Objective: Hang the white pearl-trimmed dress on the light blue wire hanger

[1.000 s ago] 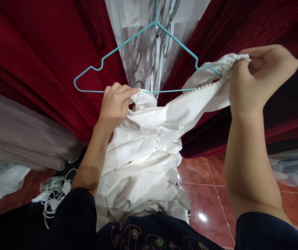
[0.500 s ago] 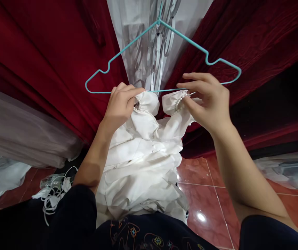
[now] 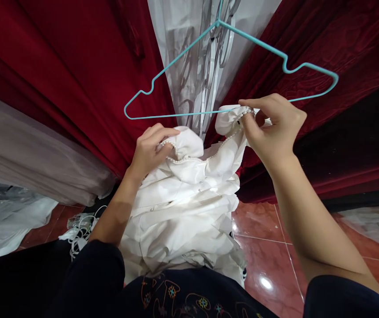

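A white dress [image 3: 182,212] with pearl-beaded edging hangs down in front of me, its skirt bunched near my body. My left hand [image 3: 152,148] pinches the left puffed sleeve at its beaded edge, a little below the hanger's bottom bar. With my right hand [image 3: 272,123] I grip the other sleeve between thumb and fingers, up at the bar. The light-blue hanger [image 3: 179,115] hangs above the dress, tilted up to the right. Part of its bar is hidden behind my right hand and that sleeve.
Dark red curtains [image 3: 86,79] flank a white ornamental metal piece [image 3: 209,75] behind the hanger. Pale sheer fabric [image 3: 36,145] hangs at left. White cables [image 3: 79,238] lie at lower left. Red floor tiles [image 3: 265,251] show at lower right.
My left hand and its sleeve have dropped away from the hanger bar. My right hand has shifted slightly right with its sleeve, now at the bar. The hanger appears farther right and more tilted.
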The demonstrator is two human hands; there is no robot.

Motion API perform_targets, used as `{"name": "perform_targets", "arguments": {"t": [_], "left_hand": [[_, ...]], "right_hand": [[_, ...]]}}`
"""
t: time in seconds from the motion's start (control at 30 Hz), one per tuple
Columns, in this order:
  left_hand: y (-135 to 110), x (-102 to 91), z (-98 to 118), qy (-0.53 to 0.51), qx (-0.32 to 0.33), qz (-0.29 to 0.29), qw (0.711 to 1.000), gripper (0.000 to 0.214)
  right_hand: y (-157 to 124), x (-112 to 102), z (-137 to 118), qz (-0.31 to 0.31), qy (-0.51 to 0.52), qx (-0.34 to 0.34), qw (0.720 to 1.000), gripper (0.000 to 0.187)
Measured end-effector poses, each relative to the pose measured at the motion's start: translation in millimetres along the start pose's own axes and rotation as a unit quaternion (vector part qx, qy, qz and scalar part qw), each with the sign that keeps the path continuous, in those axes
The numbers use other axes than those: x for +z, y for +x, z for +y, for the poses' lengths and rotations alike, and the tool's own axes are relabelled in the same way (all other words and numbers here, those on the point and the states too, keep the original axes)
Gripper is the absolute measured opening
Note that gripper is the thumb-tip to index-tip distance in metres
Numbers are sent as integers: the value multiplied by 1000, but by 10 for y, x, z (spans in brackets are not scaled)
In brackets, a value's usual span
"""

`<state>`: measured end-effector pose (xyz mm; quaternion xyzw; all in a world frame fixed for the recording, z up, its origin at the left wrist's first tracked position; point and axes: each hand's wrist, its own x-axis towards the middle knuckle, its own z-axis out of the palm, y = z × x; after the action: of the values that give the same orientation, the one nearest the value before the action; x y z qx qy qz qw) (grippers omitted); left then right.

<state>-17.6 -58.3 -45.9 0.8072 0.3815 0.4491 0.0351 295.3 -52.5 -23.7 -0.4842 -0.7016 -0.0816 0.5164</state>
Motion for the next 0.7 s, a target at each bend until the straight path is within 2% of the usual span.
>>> {"name": "perform_targets", "arguments": {"t": [0.1, 0.17, 0.23, 0.3, 0.37, 0.5, 0.6, 0.67, 0.7], "left_hand": [[-153, -38, -246, -79, -174, -20, 981, 23], [-156, -59, -454, -103, -283, 23, 953, 19], [-69, -109, -635, -103, -321, 96, 937, 16], [99, -208, -750, -72, -293, 168, 939, 14], [319, -346, -796, -21, -230, 226, 946, 12], [802, -602, -733, 46, -105, 271, 956, 39], [1107, -661, -568, 27, -62, 246, 967, 44], [1247, -631, -413, 13, -86, 184, 979, 36], [1292, -602, -332, -5, -117, 134, 984, 30]], "right_hand": [[-3, -22, -18, -21, 5, 7, 1000, 22], [-11, -21, -23, -29, 4, 12, 999, 21], [-13, -15, -22, -34, -1, 22, 999, 21], [-5, -13, -19, -43, -7, 32, 999, 21], [5, -17, -23, -55, -9, 38, 998, 21], [1, -17, -55, -43, -4, 29, 999, 20], [-20, 23, -81, -51, -12, 39, 998, 21], [-31, 58, -85, -47, -18, 45, 998, 21], [-34, 73, -83, -41, -21, 45, 998, 21]]}}
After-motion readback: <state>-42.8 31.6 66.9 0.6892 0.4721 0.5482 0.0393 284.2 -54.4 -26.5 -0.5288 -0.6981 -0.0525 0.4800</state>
